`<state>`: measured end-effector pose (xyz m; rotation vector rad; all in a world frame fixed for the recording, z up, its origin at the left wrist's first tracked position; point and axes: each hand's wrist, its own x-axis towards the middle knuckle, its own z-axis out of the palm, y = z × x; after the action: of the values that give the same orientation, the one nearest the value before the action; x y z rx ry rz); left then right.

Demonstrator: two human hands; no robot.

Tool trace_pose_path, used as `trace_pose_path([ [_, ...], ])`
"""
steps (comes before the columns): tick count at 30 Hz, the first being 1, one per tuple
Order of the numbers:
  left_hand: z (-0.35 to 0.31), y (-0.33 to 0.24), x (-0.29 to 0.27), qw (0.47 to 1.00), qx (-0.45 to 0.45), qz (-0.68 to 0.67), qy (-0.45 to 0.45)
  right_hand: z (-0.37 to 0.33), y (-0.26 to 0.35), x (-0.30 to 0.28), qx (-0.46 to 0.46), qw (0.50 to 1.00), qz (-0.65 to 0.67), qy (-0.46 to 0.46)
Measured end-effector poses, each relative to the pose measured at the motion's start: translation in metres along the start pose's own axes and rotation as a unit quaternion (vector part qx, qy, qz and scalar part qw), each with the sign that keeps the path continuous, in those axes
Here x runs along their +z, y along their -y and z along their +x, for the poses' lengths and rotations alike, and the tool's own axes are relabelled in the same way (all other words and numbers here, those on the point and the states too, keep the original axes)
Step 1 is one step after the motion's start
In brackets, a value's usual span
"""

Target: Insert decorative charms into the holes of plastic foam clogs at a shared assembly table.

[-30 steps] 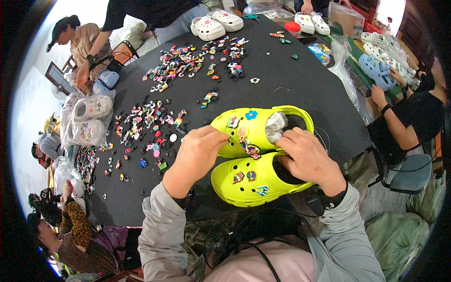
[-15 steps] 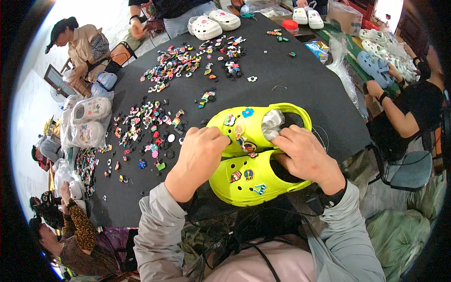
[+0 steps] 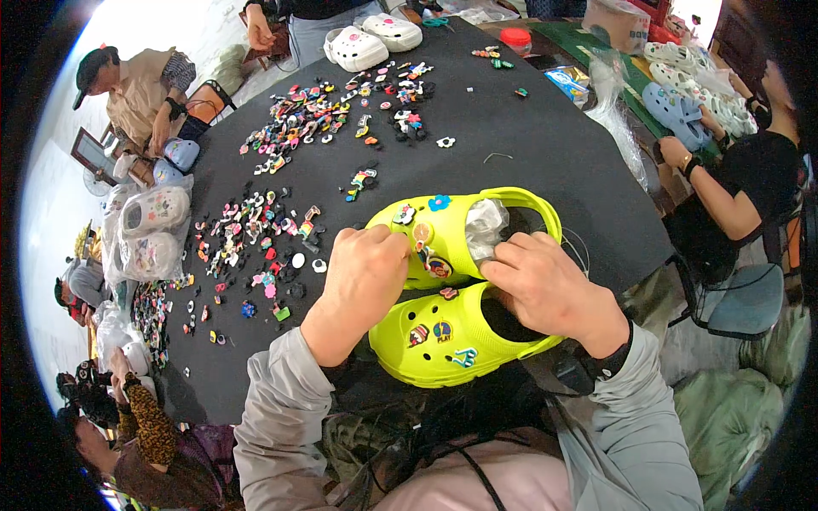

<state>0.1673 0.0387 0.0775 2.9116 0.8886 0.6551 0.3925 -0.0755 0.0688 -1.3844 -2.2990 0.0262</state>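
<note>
Pair of lime clogs sits at the near edge of the black table (image 3: 528, 153), side by side, toes pointing to the person's left. All places below are relative to the far clog (image 3: 464, 234).

Left hand (image 3: 362, 277) is at the toe of the far clog, fingers curled down and pinched on its upper. Looks like it's pressing a charm in, but the fingertips hide whatever is under them, so I can't tell if anything is actually held.

Right hand (image 3: 545, 285) lies just nearer than the far clog's opening, over the near clog (image 3: 452, 336), fingers bent and touching the crumpled clear plastic stuffing (image 3: 486, 226) inside the far clog. Not clamped on it as far as I can see, more like steadying.

Progress, my read:
- far clog: several charms (image 3: 430, 238) already seated on the upper, incl. a blue flower
- near clog: also several charms fitted on the toe
- many holes on both still bare, so roughly midway at best

Supply: loose charms (image 3: 256, 238) scattered left of the far clog, a second bigger heap (image 3: 324, 106) well beyond it. Plenty left.

White clogs (image 3: 375, 38) at the far table edge appear to carry few charms. Other people are seated around the table.
</note>
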Motion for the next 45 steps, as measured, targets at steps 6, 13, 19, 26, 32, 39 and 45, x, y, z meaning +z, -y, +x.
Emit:
trace_pose_path([
  [6,-0.002,0.013,0.008,0.998,-0.009,-0.03,-0.056,0.003,-0.001,0.002,0.022,1.0,0.005,-0.008],
  [13,-0.027,0.009,-0.004,0.996,0.068,0.053,-0.004,0.003,-0.001,0.0,0.047,0.999,0.013,-0.016],
  [19,-0.043,0.01,-0.027,0.998,0.017,0.058,0.006,0.007,-0.001,0.003,0.021,1.0,0.005,-0.012],
  [26,-0.1,-0.019,0.01,0.976,-0.135,-0.147,-0.085,-0.02,-0.013,-0.031,-0.003,0.995,-0.084,-0.05],
  [32,-0.142,-0.047,0.021,0.979,-0.17,-0.108,-0.021,-0.067,-0.103,-0.116,0.144,0.928,-0.258,-0.229],
  [39,-0.136,-0.053,0.035,0.984,-0.174,-0.035,-0.032,-0.156,-0.237,-0.138,0.366,0.797,-0.429,-0.218],
  [45,-0.124,-0.06,0.02,0.984,-0.177,-0.021,-0.02,-0.168,-0.304,-0.09,0.48,0.778,-0.348,-0.206],
])
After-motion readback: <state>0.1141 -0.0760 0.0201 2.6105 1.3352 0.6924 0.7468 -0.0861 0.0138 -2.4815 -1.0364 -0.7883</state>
